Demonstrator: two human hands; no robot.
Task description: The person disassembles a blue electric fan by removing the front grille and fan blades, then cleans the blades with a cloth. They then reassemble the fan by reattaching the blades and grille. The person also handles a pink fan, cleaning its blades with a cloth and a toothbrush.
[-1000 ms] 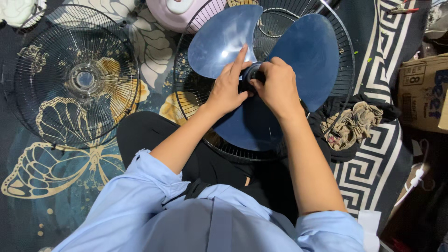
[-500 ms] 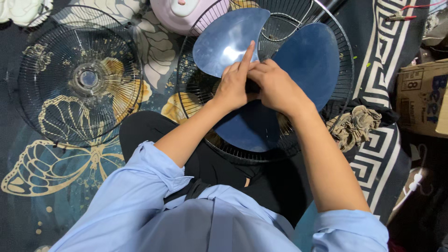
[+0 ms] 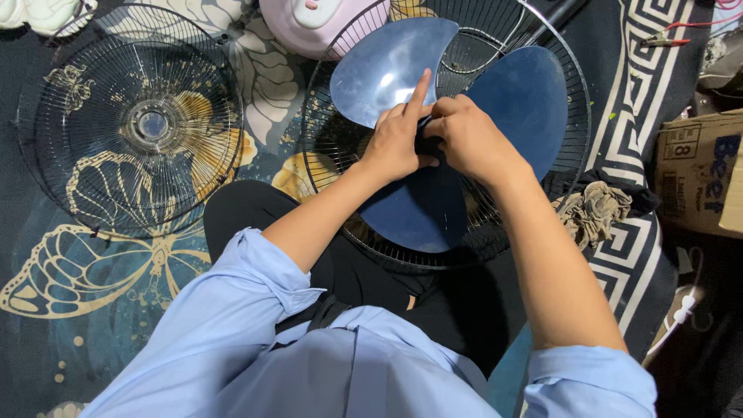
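Over the round black wire fan guard (image 3: 573, 139), the three-lobed blue plastic fan blade (image 3: 418, 209) has turned slightly. Both hands stay closed on its dark centre hub (image 3: 424, 143); left hand (image 3: 398, 143) now points its forefinger straight, right hand (image 3: 468, 139) curled, suggesting the hub is being worked.

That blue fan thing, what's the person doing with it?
A person sits on a patterned rug with both hands at the hub of a blue three-blade fan propeller. The left hand and right hand pinch the dark centre piece. The blades sit in the rear wire fan guard. The front wire guard lies off to the side, and a pink fan body lies behind.
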